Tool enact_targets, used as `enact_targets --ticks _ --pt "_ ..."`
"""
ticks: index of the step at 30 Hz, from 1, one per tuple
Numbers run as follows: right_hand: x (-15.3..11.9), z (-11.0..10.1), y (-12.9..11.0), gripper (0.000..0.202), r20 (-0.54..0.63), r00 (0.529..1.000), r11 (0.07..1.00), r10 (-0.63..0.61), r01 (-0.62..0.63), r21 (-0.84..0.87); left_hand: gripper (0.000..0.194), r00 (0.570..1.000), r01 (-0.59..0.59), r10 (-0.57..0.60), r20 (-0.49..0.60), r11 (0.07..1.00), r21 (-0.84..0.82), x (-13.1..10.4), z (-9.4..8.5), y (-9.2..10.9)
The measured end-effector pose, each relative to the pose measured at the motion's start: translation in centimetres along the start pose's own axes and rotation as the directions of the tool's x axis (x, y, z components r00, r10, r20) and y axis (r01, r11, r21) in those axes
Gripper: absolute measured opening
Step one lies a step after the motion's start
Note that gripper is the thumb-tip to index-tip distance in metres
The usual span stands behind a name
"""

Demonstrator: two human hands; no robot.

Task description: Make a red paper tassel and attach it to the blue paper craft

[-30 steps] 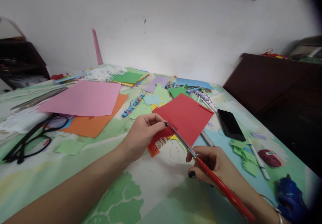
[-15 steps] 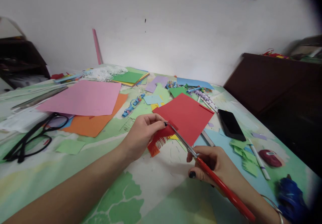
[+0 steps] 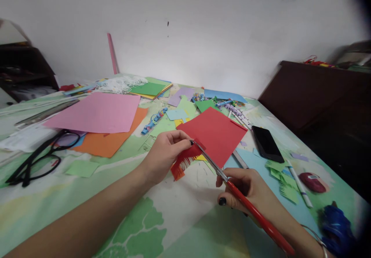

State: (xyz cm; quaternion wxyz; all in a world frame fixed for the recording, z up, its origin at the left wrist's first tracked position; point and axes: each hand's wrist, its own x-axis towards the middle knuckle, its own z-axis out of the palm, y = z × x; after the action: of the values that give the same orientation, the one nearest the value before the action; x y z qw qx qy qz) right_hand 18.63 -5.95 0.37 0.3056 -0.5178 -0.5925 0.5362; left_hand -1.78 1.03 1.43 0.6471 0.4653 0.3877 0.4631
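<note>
Between the thumb and fingers of my left hand (image 3: pixel 166 155) is a red paper strip (image 3: pixel 185 158), its lower edge cut into a fine fringe. My right hand (image 3: pixel 246 188) grips a pair of scissors (image 3: pixel 246 204) with red handles. The blades point up and left, their tips at the strip close to my left thumb; whether they are parted is hard to make out. Behind both hands lies a red paper sheet (image 3: pixel 213 130) on the table.
A black phone (image 3: pixel 267 144), a white marker (image 3: pixel 300 184) and fringed green paper pieces (image 3: pixel 285 180) lie at the right. Black glasses (image 3: pixel 43 159), a pink sheet (image 3: pixel 97 113) and an orange sheet (image 3: pixel 107 144) are at the left. White yarn (image 3: pixel 123 84) sits near the wall.
The hands, scissors and strip hold nearly the same position. The whole view has shifted very slightly.
</note>
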Motion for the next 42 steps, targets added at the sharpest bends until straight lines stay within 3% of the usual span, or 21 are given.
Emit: enact_targets --ticks 42 --pt "-0.03 -0.07 0.10 0.038 -0.003 1.000 0.999 0.029 -0.029 -0.044 0.009 1.000 0.008 -0.008 -0.008 1.000 0.002 -0.08 0.21 0.38"
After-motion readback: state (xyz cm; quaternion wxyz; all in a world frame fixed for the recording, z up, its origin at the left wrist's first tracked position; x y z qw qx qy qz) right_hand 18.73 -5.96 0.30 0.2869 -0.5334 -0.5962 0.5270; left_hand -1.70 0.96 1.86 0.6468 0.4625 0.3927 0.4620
